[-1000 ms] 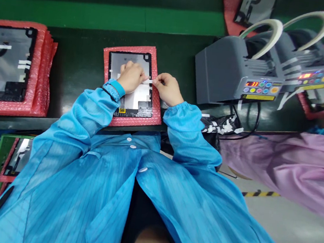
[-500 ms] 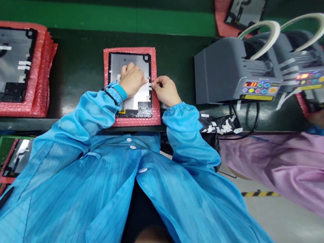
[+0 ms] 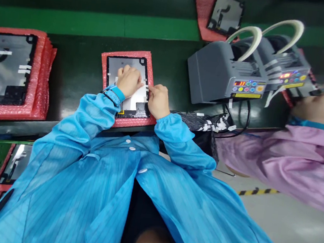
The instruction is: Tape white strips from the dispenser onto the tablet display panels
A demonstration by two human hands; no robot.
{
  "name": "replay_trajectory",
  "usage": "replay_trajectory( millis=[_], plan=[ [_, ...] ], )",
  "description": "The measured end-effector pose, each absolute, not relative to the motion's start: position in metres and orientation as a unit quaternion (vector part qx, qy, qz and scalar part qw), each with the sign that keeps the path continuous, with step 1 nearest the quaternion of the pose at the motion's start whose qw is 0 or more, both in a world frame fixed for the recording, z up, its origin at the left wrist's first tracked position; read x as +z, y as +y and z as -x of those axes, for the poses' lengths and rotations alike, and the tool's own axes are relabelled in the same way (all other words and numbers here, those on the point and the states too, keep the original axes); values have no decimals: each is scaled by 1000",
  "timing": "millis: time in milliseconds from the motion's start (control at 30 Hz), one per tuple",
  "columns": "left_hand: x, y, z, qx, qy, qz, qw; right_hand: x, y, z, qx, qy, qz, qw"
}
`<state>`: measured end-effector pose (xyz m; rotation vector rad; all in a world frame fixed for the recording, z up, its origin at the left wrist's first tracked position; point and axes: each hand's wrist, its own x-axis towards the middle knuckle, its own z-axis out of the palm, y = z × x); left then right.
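Observation:
A tablet screen panel (image 3: 129, 63) lies back side up on a sheet of red bubble wrap (image 3: 105, 65), with silver backing and a black frame. My left hand (image 3: 129, 81) rests over its middle, fingers curled, thumb and fingertip toward the right edge. Whatever those fingertips may hold is hidden. At that right edge is my right hand (image 3: 159, 102), its fingers bunched and the tips on a small strip of white tape (image 3: 147, 86). A yellow label (image 3: 121, 112) shows near the panel's lower edge.
To the left stands a stack of similar panels (image 3: 9, 67) in red bubble wrap. Two grey tape dispensers (image 3: 215, 73) stand on the right, beside a black bag (image 3: 191, 121) with tape scraps. A co-worker's hands (image 3: 319, 107) work at far right. Another panel (image 3: 227, 13) lies behind.
My right hand has come in slightly left and down, its fingertips now against the panel's edge. My left hand stays over the panel. The co-worker's hands have come further into view.

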<state>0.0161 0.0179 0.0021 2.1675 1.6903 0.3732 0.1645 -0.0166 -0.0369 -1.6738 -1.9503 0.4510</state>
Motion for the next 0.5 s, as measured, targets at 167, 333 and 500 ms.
replay_trajectory(
  millis=[167, 333, 500],
  plan=[
    [11, 33, 2, 153, 611, -750, 204, -24, 28, -183, 190, -711, 632, 245],
    [13, 69, 59, 353, 677, -610, 210, 2, 137, -193, 117, -625, 736, 231],
    [-3, 84, 102, 447, 736, -457, 223, -2, 229, -212, 33, -533, 824, 189]
  ],
)
